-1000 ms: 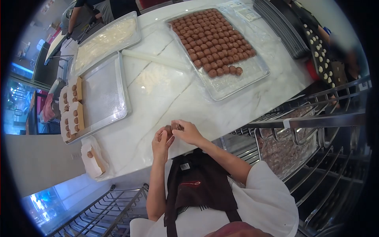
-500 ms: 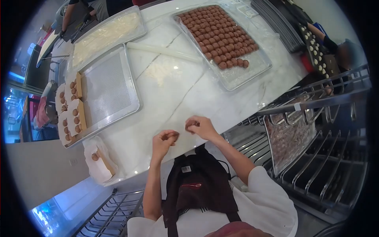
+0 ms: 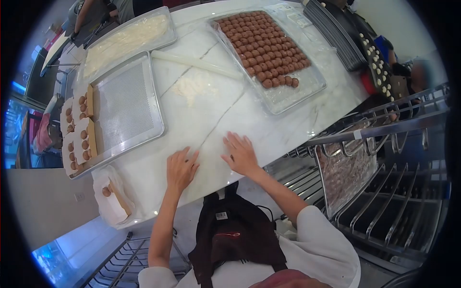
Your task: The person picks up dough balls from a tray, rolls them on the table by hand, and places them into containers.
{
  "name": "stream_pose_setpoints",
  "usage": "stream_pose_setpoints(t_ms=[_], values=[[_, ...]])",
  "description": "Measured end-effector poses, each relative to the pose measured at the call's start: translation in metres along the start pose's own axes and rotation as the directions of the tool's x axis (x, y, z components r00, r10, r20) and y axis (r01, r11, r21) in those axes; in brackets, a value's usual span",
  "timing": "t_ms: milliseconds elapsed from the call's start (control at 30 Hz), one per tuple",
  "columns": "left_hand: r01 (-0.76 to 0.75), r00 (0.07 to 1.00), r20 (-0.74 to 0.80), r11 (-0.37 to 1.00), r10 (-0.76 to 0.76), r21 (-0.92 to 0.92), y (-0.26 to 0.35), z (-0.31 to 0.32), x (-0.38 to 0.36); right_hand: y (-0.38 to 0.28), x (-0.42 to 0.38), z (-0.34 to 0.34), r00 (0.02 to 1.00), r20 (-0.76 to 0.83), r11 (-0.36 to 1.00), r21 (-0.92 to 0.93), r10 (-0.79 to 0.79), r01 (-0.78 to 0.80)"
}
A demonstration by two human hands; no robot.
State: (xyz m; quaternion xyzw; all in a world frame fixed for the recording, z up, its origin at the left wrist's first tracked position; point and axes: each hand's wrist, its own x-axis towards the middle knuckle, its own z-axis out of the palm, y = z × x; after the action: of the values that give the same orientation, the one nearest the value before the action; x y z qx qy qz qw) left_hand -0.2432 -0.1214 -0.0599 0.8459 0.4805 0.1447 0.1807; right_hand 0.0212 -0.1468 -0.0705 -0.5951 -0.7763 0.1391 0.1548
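Both hands are over the near part of the marble table (image 3: 211, 139). My left hand (image 3: 181, 168) has its fingers apart and holds nothing. To its right, my right hand (image 3: 240, 152) is spread, palm down, also holding nothing. Ahead of them lie a patch of flour (image 3: 192, 89) and a pale rolling pin (image 3: 197, 65). Rows of brown balls (image 3: 264, 43) fill most of a plastic-lined tray (image 3: 300, 93). Nearest my left hand, at the table's left edge, a paper-lined holder (image 3: 115, 204) has a brown ball (image 3: 106, 191) in it.
A perforated tray (image 3: 127, 101) holds paper-lined boxes with brown balls at left. Behind it is a tray of pale dough (image 3: 129, 43). A metal rack (image 3: 398, 192) stands at right. People work at the upper left (image 3: 86, 14) and upper right.
My hands have opened from curled fingers to spread ones. My left hand has moved left, and my right hand lies slightly closer to the table's middle. The view has shifted slightly.
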Motion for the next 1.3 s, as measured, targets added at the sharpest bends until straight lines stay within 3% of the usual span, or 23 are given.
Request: stream_pose_setpoints(t_ms=[67, 100, 167, 300, 367, 433, 500, 567, 700, 767, 833, 867, 900, 967, 1033, 1100, 1133, 1300], values=[[-0.212, 0.973, -0.060, 0.965, 0.224, 0.155, 0.002, 0.015, 0.019, -0.011, 0.012, 0.017, 0.993, -0.115, 0.992, -0.122, -0.004, -0.010], [-0.214, 0.973, -0.056, 0.963, 0.226, 0.164, 0.002, 0.019, 0.014, -0.011, 0.002, 0.023, 0.993, -0.121, 0.993, -0.114, -0.004, -0.010], [-0.184, 0.982, -0.015, 0.973, 0.188, 0.137, 0.004, 0.027, 0.001, 0.001, -0.011, 0.026, 0.995, 0.006, 0.993, -0.061, -0.100, 0.100], [-0.078, 0.993, 0.105, 0.975, 0.057, 0.210, -0.008, 0.021, 0.002, 0.033, 0.008, 0.005, 0.994, -0.017, 0.989, -0.099, -0.111, 0.108], [-0.050, 0.998, -0.027, 0.978, 0.057, 0.203, -0.009, 0.023, 0.026, 0.026, 0.034, 0.007, 0.997, -0.044, 0.994, -0.091, -0.057, 0.053], [0.007, 0.994, -0.107, 0.981, 0.015, 0.195, 0.004, 0.035, 0.051, 0.010, 0.052, 0.020, 0.983, -0.184, 1.000, -0.018, -0.003, 0.000], [0.071, 0.984, -0.176, 0.981, -0.038, 0.182, 0.023, 0.045, 0.046, -0.001, 0.043, 0.027, 0.984, -0.174, 0.999, -0.011, -0.041, 0.039], [0.038, 0.994, -0.111, 0.985, -0.019, 0.171, 0.033, 0.049, 0.038, -0.002, 0.027, 0.041, 0.959, -0.177, 0.975, -0.023, -0.219, 0.219], [0.036, 0.999, 0.030, 0.973, -0.044, 0.226, 0.011, 0.062, -0.019, 0.038, -0.016, 0.033, 0.908, -0.147, 0.919, -0.035, -0.393, 0.392], [0.085, 0.991, 0.077, 0.963, -0.108, 0.254, 0.010, 0.037, -0.015, 0.049, -0.001, 0.024, 0.915, -0.161, 0.929, -0.040, -0.370, 0.368], [0.086, 0.996, -0.003, 0.947, -0.089, 0.310, 0.001, 0.024, 0.005, 0.046, 0.028, 0.008, 0.943, -0.169, 0.958, -0.083, -0.286, 0.275], [0.087, 0.992, -0.118, 0.941, -0.051, 0.326, -0.004, 0.035, 0.018, 0.035, 0.043, 0.010, 0.962, -0.167, 0.975, -0.082, -0.216, 0.205], [0.086, 0.993, -0.108, 0.943, -0.053, 0.322, -0.001, 0.042, 0.030, 0.023, 0.051, 0.022, 0.965, -0.159, 0.977, -0.078, -0.209, 0.199], [0.198, 0.941, -0.297, 0.975, -0.161, 0.099, 0.016, 0.055, 0.047, 0.005, 0.059, 0.043, 0.951, -0.233, 0.977, 0.022, -0.203, 0.214], [0.186, 0.951, -0.266, 0.978, -0.157, 0.091, 0.027, 0.063, 0.023, -0.001, 0.027, 0.052, 0.937, -0.237, 0.961, 0.044, -0.255, 0.273], [0.085, 0.981, -0.181, 0.991, -0.066, 0.100, 0.027, 0.068, -0.011, 0.015, 0.001, 0.043, 0.902, -0.156, 0.907, 0.067, -0.403, 0.416], [0.135, 0.977, -0.182, 0.986, -0.115, 0.100, 0.026, 0.067, -0.024, 0.027, -0.010, 0.039, 0.885, -0.194, 0.902, 0.002, -0.424, 0.433], [0.179, 0.979, -0.138, 0.962, -0.152, 0.208, -0.002, 0.042, 0.009, 0.044, 0.037, 0.016, 0.923, -0.179, 0.938, 0.014, -0.339, 0.347]])
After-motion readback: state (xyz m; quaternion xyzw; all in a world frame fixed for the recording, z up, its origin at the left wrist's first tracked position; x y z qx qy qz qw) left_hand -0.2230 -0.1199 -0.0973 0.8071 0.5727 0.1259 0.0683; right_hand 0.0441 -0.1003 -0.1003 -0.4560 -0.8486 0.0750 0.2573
